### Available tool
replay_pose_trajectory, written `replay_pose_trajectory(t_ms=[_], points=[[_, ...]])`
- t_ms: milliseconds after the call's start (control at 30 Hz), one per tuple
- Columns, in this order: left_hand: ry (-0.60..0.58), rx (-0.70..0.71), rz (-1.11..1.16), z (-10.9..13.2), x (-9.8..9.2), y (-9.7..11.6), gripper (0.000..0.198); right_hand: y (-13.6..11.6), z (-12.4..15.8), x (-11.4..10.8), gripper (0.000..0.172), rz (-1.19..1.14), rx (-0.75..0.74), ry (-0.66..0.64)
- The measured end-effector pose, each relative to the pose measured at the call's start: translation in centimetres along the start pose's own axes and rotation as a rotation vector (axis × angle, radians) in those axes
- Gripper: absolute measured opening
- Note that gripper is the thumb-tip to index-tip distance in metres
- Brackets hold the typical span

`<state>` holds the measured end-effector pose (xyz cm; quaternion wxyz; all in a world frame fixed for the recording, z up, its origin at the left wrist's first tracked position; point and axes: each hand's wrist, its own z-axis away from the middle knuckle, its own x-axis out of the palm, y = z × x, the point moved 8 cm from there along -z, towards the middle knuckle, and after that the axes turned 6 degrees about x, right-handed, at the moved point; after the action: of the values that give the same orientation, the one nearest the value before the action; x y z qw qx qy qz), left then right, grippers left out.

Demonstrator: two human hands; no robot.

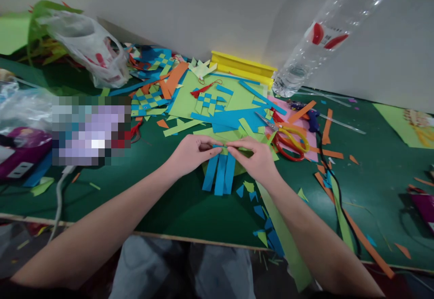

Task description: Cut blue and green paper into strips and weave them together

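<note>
My left hand (187,155) and right hand (259,161) pinch paper strips (221,177) over bench (169,213) | bottle (334,21): red-and-white label (328,37), writing too small

1 clear bottle (327,37) stands beyond the grip to the right; 1 plastic bag (88,45), beyond it to the left.

Blue/grn paper piece (221,177) was upright-ish in view, top part. hidden; approx. 3 blue strips (210,174) ran twd wearer, slightly fanned, ends loose, nr ctr.
</note>
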<state>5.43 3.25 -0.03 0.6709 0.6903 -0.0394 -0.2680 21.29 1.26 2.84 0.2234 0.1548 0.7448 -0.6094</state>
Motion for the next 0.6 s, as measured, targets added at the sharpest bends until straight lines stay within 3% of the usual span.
replay_pose_trajectory(t_ms=[600], points=[[-0.074, 0.041, -0.1, -0.24, 0.29, -0.26, 0.04, 0.44, -0.15, 0.81, 0.012, -0.016, 0.152, -0.136]])
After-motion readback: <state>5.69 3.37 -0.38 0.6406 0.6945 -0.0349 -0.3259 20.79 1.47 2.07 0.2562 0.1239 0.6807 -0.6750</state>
